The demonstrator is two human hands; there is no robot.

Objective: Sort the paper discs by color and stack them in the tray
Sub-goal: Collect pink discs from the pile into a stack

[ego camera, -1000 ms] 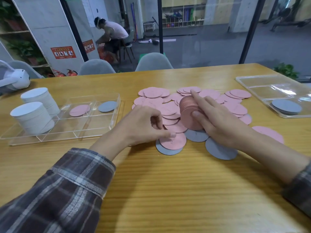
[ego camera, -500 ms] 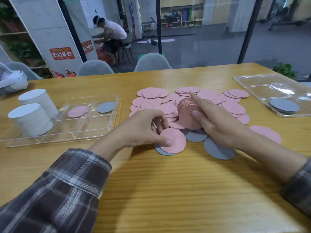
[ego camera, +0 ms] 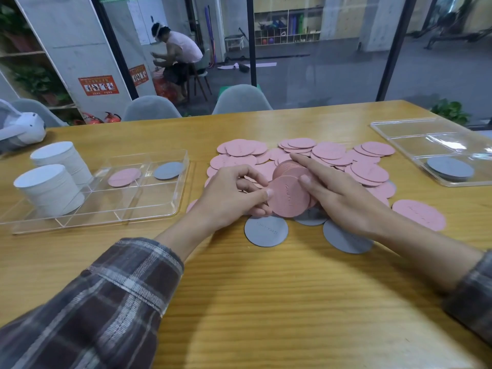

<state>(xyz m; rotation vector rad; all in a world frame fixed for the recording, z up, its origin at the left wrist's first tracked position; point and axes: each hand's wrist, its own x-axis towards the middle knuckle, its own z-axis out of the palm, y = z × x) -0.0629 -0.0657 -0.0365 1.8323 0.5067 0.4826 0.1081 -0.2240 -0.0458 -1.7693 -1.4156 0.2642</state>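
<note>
As your left grip (ego camera: pixel 234 199) lifts a pink disc (ego camera: pixel 288 198) off the worktop (ego camera: pixel 266 302), the pink stack (ego camera: pixel 287 166) gains one.
Nearest you, the grey disc (ego camera: pixel 266 231) it covered a moment ago lies bare. Just beyond, your left grip pinches that pink disc upright against the pink stack your right grip (ego camera: pixel 343 201) clasps on edge. Pink gathering looks well under way, though the loose pile (ego camera: pixel 370 171) behind stays large. Far left, the tray (ego camera: pixel 143 198) holds only one pink and one grey.

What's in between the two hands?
In the head view, a pink disc that the left hand pinches, right in front of the stack of pink discs that the right hand holds on edge.
</note>
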